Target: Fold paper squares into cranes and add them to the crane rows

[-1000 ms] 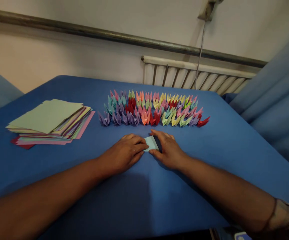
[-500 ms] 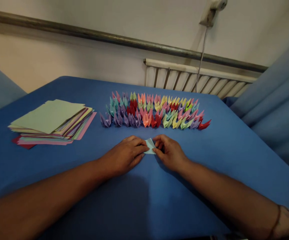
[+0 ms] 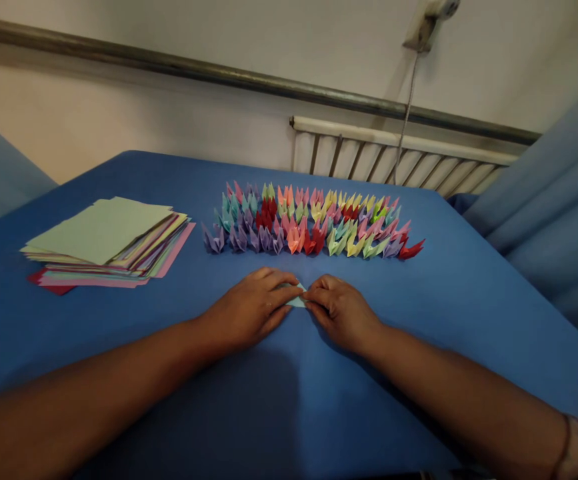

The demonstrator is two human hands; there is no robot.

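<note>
A small folded piece of light blue paper [image 3: 297, 302] lies on the blue-covered table, mostly hidden under my fingers. My left hand [image 3: 255, 303] presses it down from the left, fingers closed over its edge. From the right, my right hand [image 3: 337, 308] pinches the paper's right side between thumb and fingers. The fingertips of both hands nearly meet over it. Just beyond my hands stand several rows of folded paper cranes [image 3: 313, 240] in purple, red, pink, yellow, green and blue.
A loose stack of coloured paper sheets [image 3: 101, 230] lies at the left, pale green on top. Behind the blue table cover [image 3: 249, 413] are a wall rail [image 3: 209, 71] and a white radiator [image 3: 359, 133]. A blue curtain [image 3: 559, 193] hangs at the right.
My right hand has closed in on the paper and its fingers are drawn together. Less of the paper shows, its upper corner now folded down or covered. The view has shifted slightly.
</note>
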